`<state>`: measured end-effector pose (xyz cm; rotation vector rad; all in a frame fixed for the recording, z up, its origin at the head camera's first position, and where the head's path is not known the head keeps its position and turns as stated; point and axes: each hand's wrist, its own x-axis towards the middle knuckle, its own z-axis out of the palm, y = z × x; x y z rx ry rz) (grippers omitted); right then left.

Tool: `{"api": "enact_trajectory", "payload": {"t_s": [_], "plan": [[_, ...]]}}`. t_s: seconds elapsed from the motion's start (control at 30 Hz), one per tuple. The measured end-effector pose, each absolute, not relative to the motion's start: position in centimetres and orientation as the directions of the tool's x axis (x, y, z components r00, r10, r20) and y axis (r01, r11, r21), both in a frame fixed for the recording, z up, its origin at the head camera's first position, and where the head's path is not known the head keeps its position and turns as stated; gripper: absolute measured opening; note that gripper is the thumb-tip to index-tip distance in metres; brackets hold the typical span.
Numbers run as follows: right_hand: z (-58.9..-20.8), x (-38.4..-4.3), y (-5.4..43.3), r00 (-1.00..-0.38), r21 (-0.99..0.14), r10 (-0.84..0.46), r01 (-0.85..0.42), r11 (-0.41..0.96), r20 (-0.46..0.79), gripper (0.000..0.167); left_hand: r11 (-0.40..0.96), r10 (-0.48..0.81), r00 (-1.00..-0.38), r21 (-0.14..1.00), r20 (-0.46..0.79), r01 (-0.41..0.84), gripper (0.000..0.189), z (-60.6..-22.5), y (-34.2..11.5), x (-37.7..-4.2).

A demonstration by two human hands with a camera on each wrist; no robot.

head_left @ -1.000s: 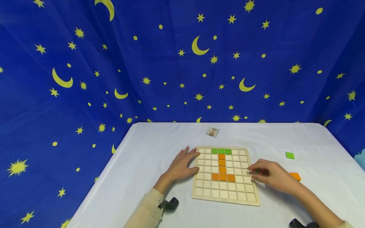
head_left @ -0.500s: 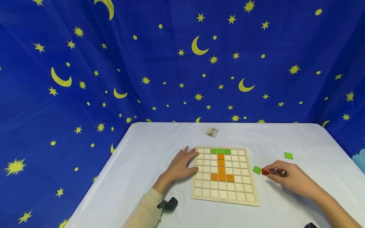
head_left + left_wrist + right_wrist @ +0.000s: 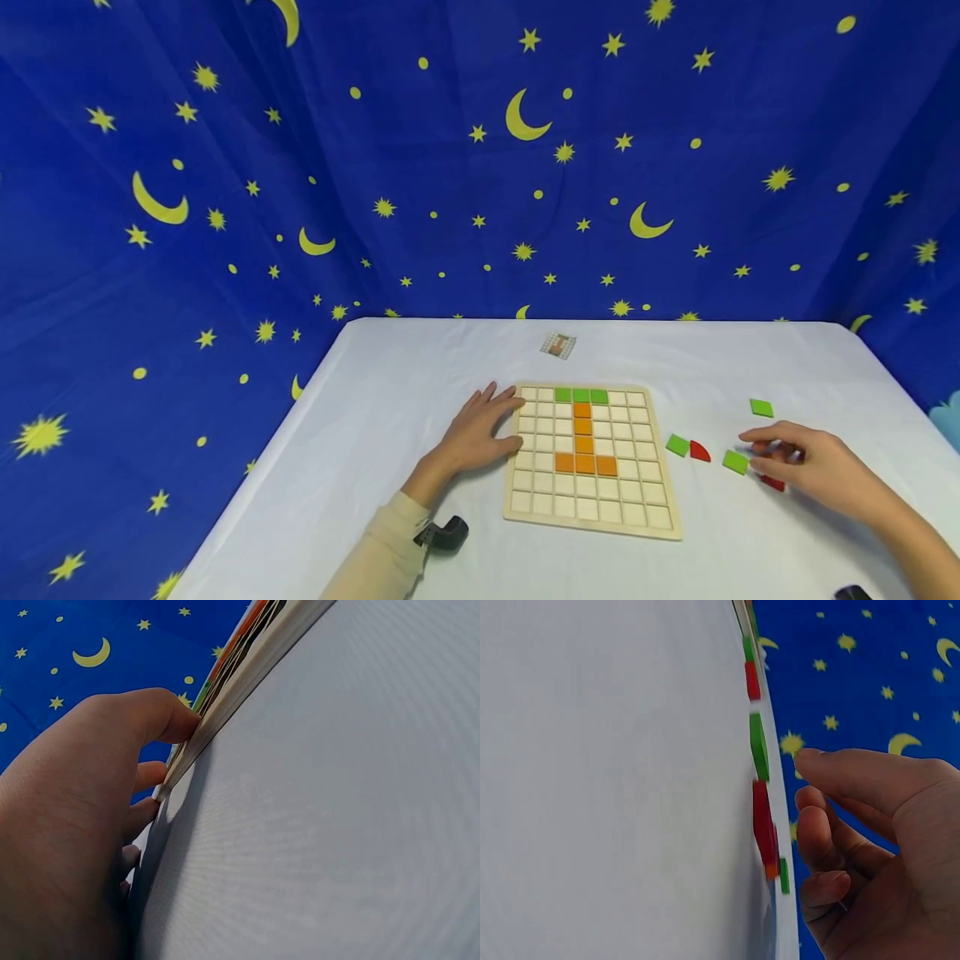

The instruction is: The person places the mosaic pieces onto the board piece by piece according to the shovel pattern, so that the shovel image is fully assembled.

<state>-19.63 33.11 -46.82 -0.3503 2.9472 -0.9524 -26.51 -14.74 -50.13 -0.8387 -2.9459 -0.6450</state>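
A wooden grid board (image 3: 592, 518) lies flat on the table, with green square tiles (image 3: 581, 396) in its top row and orange tiles (image 3: 583, 445) forming a stem and a foot. My left hand (image 3: 468, 442) rests at the board's left edge, fingers spread; in the left wrist view its thumb and fingertips are at the wooden rim. My right hand (image 3: 825, 471) hovers over the table right of the board, fingers loosely bent and holding nothing. Close to its fingertips lie a green tile (image 3: 736, 462) and a red piece (image 3: 772, 483), partly hidden by the hand.
Between board and right hand lie a green tile (image 3: 677, 446) and a red quarter-circle piece (image 3: 700, 451). Another green tile (image 3: 762, 407) lies farther back. A small pattern card (image 3: 558, 345) sits behind the board. Some orange (image 3: 771, 871) shows beside the red piece in the right wrist view.
My right hand has moved right, away from the board, leaving a green tile, a red quarter-circle and then another green tile on the table. The left hand has stayed at the board's edge.
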Motion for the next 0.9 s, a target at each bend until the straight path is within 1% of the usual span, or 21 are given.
{"api": "enact_trajectory", "payload": {"t_s": [0.13,0.33,0.5,0.63,0.9], "plan": [[-47.0,-19.6,34.3,-0.976,-0.565,-0.212,-0.203,0.8,0.051,0.033,0.768,0.506,-0.854,0.389,0.119,0.509,0.065,-50.0,-14.7,-26.5],[-47.3,-19.8,35.8,-0.975,-0.576,-0.221,-0.171,0.799,-0.018,0.027,0.768,0.503,-0.856,0.394,0.115,0.505,0.065,-49.7,-14.7,-26.5],[-47.5,-20.1,36.4,-0.97,-0.572,-0.24,-0.171,0.802,-0.048,0.032,0.776,0.497,-0.86,0.386,0.113,0.499,0.065,-49.6,-14.7,-26.5],[-47.7,-20.0,36.5,-0.973,-0.564,-0.221,-0.147,0.813,-0.065,0.032,0.773,0.497,-0.86,0.389,0.118,0.501,0.065,-49.7,-14.6,-26.4],[-48.1,-19.9,36.4,-0.979,-0.542,-0.199,-0.14,0.829,-0.052,0.034,0.776,0.496,-0.86,0.383,0.119,0.501,0.065,-49.9,-14.5,-26.4]]}}
